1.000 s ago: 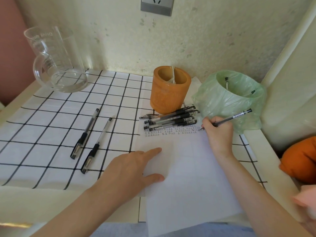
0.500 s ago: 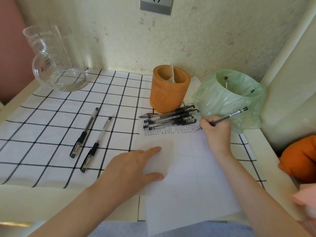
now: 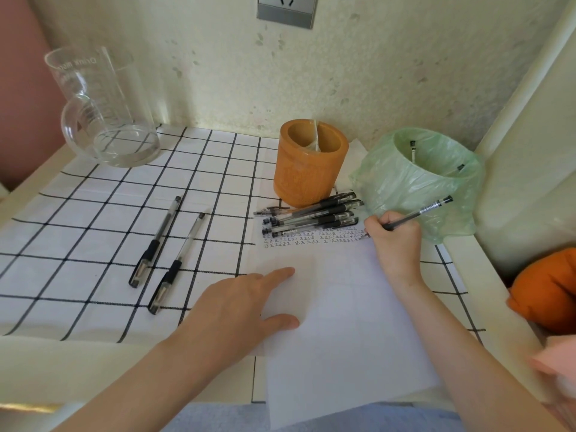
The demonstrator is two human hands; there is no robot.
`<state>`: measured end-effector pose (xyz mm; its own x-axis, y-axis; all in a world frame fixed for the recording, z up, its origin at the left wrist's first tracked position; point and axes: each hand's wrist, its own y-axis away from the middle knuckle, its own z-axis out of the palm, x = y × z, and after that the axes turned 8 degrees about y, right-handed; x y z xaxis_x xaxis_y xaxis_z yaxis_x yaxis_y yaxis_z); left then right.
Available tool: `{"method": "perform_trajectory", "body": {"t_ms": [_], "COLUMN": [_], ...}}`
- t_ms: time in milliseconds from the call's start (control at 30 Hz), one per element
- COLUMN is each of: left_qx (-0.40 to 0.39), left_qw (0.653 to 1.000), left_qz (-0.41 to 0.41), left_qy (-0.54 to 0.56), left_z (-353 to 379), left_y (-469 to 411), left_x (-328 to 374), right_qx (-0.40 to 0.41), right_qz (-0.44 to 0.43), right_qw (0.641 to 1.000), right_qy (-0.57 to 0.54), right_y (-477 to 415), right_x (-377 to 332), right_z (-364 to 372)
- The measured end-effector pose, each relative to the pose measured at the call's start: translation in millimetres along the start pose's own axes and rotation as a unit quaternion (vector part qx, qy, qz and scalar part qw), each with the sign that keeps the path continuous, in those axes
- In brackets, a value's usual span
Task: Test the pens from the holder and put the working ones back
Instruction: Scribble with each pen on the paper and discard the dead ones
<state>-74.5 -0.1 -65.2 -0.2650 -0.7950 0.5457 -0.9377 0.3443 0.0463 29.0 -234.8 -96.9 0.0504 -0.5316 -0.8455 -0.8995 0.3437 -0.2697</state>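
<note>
Left hand (image 3: 243,307) lies flat, fingers spread, pinning the paper (image 3: 343,322) so it won't slide; right hand (image 3: 394,241) pinches a pen (image 3: 417,213), tip on the scribble rows (image 3: 311,241). Holder (image 3: 308,169) stands just behind the pile of pens (image 3: 311,218), handy for returns I guess. Jug (image 3: 103,120) lettering reads "Drink more", mirrored; scribbles too tiny to read.

A glass jug (image 3: 106,120) stands at the back left corner of a checked cloth (image 3: 93,213), a socket (image 3: 285,9) is on the wall (image 3: 374,73), and an orange cushion (image 3: 548,294) lies at the right edge.
</note>
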Motion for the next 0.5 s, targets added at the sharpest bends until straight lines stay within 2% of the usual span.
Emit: {"method": "perform_trajectory", "body": {"t_ms": [500], "left_qx": [0.008], "left_qw": [1.0], "left_qz": [-0.002], "left_qy": [0.002], "left_z": [0.6], "left_y": [0.1], "left_x": [0.3], "right_qx": [0.012], "right_qz": [-0.008], "right_qw": [1.0], "right_qy": [0.011], "right_y": [-0.2], "right_x": [0.6], "right_z": [-0.5]}}
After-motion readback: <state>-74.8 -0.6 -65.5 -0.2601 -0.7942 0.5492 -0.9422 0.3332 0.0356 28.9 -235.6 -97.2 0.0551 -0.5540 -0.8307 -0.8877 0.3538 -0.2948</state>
